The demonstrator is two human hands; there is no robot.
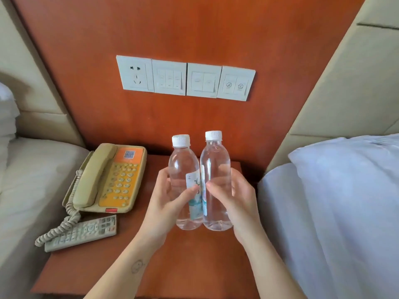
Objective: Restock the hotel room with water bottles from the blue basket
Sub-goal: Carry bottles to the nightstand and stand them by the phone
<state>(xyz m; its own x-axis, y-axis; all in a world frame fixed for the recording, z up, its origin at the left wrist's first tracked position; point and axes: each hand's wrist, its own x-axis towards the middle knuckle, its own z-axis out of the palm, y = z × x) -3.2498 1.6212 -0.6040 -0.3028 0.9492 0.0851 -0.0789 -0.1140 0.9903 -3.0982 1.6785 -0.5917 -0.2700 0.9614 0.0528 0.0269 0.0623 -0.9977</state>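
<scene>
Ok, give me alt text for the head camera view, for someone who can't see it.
Two hands, left hand and right hand, each hold an upright clear water bottle, left bottle and right bottle, side by side over a wooden nightstand. A beige telephone and remote control lie to the left.

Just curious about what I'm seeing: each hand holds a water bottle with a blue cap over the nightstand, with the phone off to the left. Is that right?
Not quite: the caps are white, not blue. The head view shows the left hand holding the left bottle and the right hand holding the right bottle over the nightstand, with the phone to the left.
</scene>
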